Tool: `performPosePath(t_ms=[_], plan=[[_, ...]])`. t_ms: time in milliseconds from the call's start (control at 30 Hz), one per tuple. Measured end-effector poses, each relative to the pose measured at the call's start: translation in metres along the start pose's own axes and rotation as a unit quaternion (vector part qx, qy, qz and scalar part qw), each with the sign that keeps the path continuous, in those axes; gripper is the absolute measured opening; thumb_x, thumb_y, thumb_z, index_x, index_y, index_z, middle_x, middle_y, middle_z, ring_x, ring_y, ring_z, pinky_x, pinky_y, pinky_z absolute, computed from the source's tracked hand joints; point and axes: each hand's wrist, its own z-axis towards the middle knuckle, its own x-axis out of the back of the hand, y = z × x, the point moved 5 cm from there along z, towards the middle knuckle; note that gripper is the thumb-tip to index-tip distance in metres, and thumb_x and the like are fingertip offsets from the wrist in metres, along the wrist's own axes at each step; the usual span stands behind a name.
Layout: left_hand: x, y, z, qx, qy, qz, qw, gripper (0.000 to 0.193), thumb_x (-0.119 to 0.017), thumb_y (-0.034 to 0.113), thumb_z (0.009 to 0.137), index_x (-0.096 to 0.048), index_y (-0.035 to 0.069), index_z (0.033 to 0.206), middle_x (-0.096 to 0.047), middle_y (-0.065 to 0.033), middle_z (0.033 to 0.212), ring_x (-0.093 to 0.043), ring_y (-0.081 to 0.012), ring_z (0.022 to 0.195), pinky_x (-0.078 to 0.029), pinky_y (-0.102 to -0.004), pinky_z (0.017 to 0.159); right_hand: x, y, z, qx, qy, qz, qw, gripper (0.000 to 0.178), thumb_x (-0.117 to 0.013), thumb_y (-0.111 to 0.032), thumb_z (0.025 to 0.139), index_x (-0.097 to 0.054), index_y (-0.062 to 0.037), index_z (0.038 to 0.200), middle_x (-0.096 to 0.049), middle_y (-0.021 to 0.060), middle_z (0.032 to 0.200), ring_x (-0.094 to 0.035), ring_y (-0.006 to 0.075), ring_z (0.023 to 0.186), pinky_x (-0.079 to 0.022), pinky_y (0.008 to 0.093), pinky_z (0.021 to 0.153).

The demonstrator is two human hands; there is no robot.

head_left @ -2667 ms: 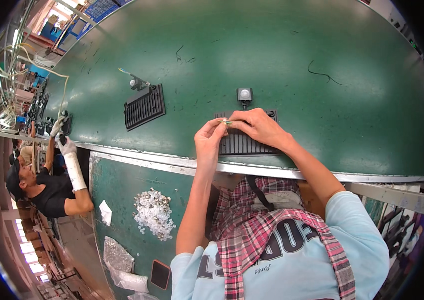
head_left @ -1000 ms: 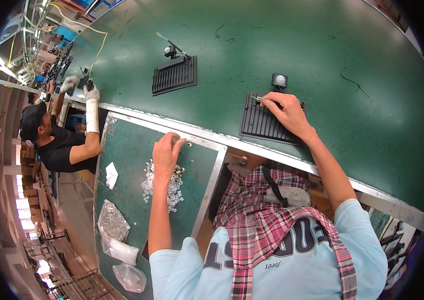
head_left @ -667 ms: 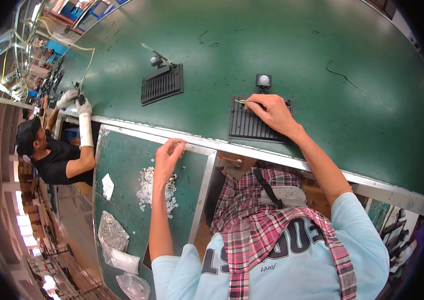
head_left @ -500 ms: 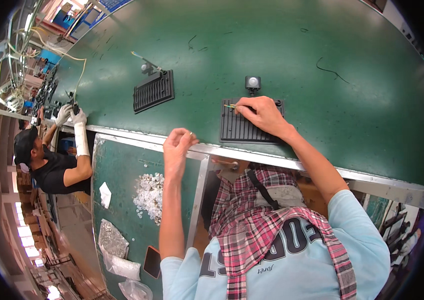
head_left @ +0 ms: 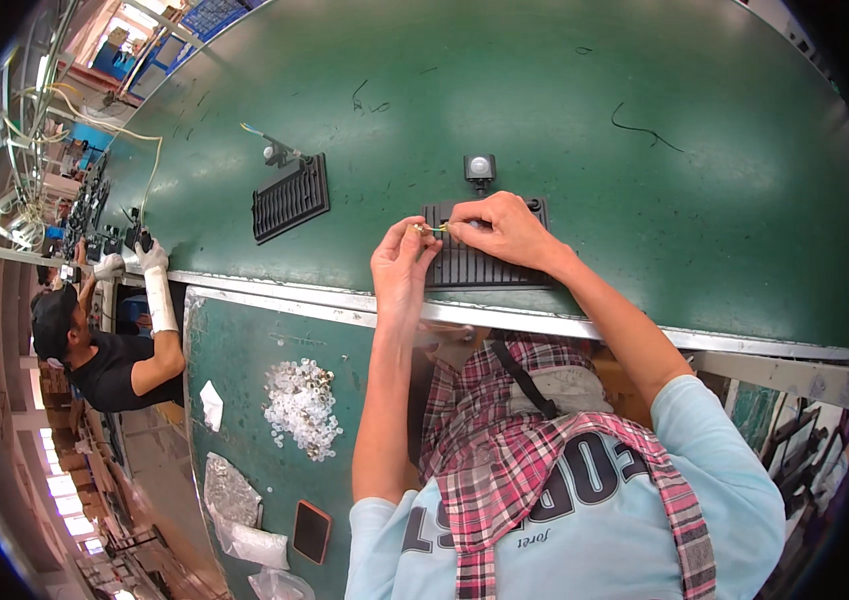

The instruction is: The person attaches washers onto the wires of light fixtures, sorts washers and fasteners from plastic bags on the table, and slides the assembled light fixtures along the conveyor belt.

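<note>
My right hand [head_left: 504, 232] pinches the yellow-green wires [head_left: 441, 229] over a black finned floodlight housing [head_left: 474, 268]. Joined to the housing's far side is a black motion sensor [head_left: 479, 168] with a white dome. My left hand [head_left: 404, 262] is closed, thumb and finger pinching a small pale fitting [head_left: 420, 229] right at the wire ends. The fitting's exact kind is too small to tell. On the bench to the left lies a second floodlight [head_left: 290, 198] with its own sensor and cable.
A pile of small clear plastic pieces [head_left: 302, 410] covers part of a lower side table, near clear bags [head_left: 244, 525], a phone [head_left: 312, 531] and white paper [head_left: 211, 405]. Black wire scraps [head_left: 644, 130] lie on the green bench. A gloved co-worker [head_left: 109, 345] works at far left.
My left hand has moved up and right from the bench edge, bringing the small fitting to the wire ends. My right hand stays on the wires. The view has shifted slightly.
</note>
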Motion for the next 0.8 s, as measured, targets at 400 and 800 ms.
performPosePath(t_ms=[400, 800], plan=[[-0.018, -0.011, 0.006, -0.005, -0.028, 0.022, 0.999, 0.025, -0.067, 0.013, 0.094, -0.063, -0.003, 0.112, -0.067, -0.0070, 0.094, -0.063, -0.0133, 0.084, -0.053, -0.0291, 0.084, -0.001, 0.003, 0.001, 0.028, -0.017, -0.008, 0.999, 0.021, -0.058, -0.024, 0.089, -0.067, -0.0052, 0.091, -0.060, 0.0145, 0.062, -0.051, 0.0287, 0.053, -0.041, 0.0380, 0.055], [-0.068, -0.003, 0.031, -0.033, -0.044, 0.174, 0.983, 0.023, -0.068, 0.014, 0.093, -0.066, -0.002, 0.110, -0.065, -0.0007, 0.090, -0.058, -0.0070, 0.082, -0.048, -0.0228, 0.076, 0.026, 0.001, 0.001, 0.080, 0.063, 0.143, 0.985, 0.031, -0.051, -0.011, 0.094, -0.060, 0.0013, 0.121, -0.061, 0.0039, 0.091, -0.057, 0.0165, 0.087, -0.045, 0.0305, 0.083]])
